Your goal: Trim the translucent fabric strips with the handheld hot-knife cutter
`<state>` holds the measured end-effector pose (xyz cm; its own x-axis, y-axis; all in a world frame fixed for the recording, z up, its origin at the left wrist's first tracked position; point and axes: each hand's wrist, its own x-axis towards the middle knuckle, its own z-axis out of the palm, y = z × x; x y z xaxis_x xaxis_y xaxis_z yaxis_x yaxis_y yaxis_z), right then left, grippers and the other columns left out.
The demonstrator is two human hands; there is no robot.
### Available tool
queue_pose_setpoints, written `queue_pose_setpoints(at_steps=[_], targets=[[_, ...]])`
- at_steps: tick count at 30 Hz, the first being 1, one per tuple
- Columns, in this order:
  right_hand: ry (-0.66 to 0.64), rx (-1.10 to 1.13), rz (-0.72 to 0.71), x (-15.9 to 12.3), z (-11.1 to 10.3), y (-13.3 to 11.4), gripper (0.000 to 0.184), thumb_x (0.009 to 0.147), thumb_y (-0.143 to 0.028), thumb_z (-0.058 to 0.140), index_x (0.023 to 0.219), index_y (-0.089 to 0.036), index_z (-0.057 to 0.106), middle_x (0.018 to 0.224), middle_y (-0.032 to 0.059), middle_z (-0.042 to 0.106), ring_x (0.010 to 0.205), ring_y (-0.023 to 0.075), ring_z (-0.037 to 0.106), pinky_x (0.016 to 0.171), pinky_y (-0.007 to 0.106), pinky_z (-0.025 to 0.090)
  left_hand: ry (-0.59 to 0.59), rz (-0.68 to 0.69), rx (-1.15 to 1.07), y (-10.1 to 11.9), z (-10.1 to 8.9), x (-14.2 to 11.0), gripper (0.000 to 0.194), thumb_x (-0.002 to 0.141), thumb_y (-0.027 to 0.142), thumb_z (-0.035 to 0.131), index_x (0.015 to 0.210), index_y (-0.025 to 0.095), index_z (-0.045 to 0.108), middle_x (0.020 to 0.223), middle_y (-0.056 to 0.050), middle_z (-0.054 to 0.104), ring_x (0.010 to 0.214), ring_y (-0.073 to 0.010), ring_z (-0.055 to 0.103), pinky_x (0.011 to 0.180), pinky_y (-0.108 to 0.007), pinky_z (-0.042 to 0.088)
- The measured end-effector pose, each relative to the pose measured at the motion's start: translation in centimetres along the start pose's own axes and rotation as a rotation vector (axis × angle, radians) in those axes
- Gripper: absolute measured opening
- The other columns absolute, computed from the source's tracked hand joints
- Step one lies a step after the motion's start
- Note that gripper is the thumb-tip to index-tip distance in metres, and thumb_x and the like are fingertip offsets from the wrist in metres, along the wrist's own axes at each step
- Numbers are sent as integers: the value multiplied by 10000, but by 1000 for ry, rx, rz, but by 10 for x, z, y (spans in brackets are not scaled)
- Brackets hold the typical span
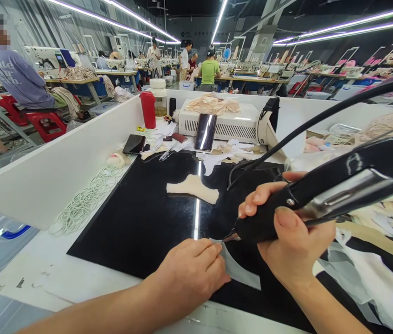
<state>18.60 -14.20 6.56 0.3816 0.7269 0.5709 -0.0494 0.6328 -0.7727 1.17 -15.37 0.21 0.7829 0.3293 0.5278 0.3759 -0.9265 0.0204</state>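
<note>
My left hand (pixel 196 269) is low over the black board (pixel 137 218), its curled fingers pressing on a thin grey fabric piece (pixel 240 270). Part of that piece is hidden beneath the fingers. In my right hand (pixel 297 246) is a thick black hand-held tool (pixel 349 181) with a long metal lever and a black cord. Its narrow tip points down to the left and meets or nearly meets the grey fabric's upper edge; I cannot tell which. Farther back on the board rests a cream, curved fabric piece (pixel 192 188), apart from both hands.
A vented white box (pixel 219 121) stands behind, with a phone (pixel 205 132) leaning on it. Left of it are a red cup (pixel 148 110) and another phone (pixel 134 144). Pale green cord (pixel 86 199) lies left. Fabric scraps (pixel 370 273) crowd the right. White walls (pixel 50 171) border the table.
</note>
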Motion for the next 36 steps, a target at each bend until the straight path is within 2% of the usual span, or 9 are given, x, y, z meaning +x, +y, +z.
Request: queue_pose_setpoints(at_steps=[5,12,20,30,36], targets=[[33,14,3,1,0,2,390,836,-333,819,1157,-276,607,783,-34,647,588,164,617,540,348,556,37,6,6,0,3,-1,266,1095,277,496,991,113,678,1070,-60,774,1004,-181,737,810,-310,641],[10,86,22,-1,10,2,409,845,-387,824,1172,-290,599,805,-44,652,576,151,622,523,322,541,6,-8,3,0,0,-1,227,1086,276,519,1021,121,673,1068,-48,771,1015,-181,730,801,-312,635],[15,87,21,-3,10,5,410,845,-357,821,1179,-279,596,805,-39,658,585,155,626,527,328,554,-2,-8,12,0,-1,-1,226,1086,286,524,1030,130,678,1082,-47,771,1004,-181,724,789,-314,622],[14,75,28,-2,13,4,386,870,-321,802,1191,-272,594,805,-40,670,582,148,630,536,323,547,15,-7,23,1,3,-3,226,1086,289,527,1047,123,676,1087,-52,774,1005,-182,725,772,-311,612],[10,134,38,-2,18,4,424,845,-363,831,1186,-277,593,812,-44,671,587,146,632,543,320,547,26,-10,34,0,1,-2,231,1092,275,502,1020,124,662,1052,-52,773,990,-171,724,752,-299,597]])
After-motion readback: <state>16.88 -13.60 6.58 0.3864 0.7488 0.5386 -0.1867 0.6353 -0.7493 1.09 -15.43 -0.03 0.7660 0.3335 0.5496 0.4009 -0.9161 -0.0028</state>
